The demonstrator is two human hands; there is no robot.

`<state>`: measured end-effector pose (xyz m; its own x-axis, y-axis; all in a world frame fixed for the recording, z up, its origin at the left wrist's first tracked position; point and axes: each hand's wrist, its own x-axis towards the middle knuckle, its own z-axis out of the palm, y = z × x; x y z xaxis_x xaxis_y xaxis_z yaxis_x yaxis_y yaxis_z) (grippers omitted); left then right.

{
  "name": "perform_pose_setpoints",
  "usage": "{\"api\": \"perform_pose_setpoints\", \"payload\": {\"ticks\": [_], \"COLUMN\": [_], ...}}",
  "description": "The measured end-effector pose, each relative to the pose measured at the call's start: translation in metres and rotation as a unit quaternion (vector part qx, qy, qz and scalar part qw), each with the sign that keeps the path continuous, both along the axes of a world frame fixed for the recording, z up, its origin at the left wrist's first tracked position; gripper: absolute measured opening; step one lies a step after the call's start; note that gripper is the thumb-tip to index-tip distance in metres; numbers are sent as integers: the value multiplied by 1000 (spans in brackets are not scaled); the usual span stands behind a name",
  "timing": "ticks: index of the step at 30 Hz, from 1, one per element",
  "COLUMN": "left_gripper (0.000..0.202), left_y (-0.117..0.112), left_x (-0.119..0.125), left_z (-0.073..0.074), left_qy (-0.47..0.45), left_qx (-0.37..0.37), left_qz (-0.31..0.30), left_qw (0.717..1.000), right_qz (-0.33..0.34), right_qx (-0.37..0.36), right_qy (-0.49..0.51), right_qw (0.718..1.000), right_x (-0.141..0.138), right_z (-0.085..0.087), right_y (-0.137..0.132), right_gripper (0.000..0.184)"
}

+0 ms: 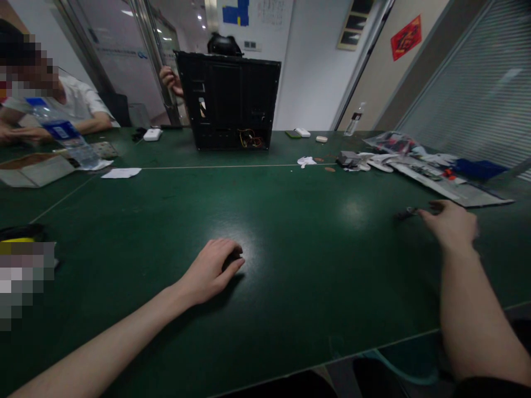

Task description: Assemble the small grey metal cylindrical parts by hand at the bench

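My left hand [218, 271] rests on the green table [286, 221], its fingers loosely bent and the thumb apart from them. It holds nothing. Over to the right, my right hand [452, 224] is low over the tabletop with the thumb and fingers pointing left. A small dark object [405, 214], partly metallic and blurred, sticks out at the tips of its thumb and fingers. Its kind is not clear, and the palm side of this hand is hidden.
Across the table stands a black computer case [232, 105], with a person's hand [171, 80] beside it. A flat tray [460, 188] with loose parts lies at right. At left are a water bottle [64, 132], a box [35, 171] and a seated person [83, 99].
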<state>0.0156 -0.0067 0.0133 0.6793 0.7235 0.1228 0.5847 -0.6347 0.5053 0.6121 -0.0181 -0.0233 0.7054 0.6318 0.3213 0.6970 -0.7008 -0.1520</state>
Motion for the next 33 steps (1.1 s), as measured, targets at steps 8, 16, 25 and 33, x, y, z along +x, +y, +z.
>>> {"api": "perform_pose_setpoints", "payload": {"ticks": [8,16,25,33], "left_gripper": [21,21,21,21], "left_y": [-1,-3,-3,-2], "left_x": [-1,-3,-2,-4], "left_z": [2,-2,-1,-2], "left_qy": [2,-11,-15,-11], "left_qx": [-6,13,9,23], "left_qz": [-3,-1,-2,-13], "left_qw": [1000,1000,1000,1000], "right_qz": [-91,-81,372,753], "right_qx": [-139,-97,53,-73], "right_qy": [52,54,181,191], "right_qw": [985,990,909,625], "right_x": [24,18,-197,-369], "right_z": [-3,-3,83,99], "right_y": [-34,-45,-14,-25], "right_gripper": [63,49,47,43]}}
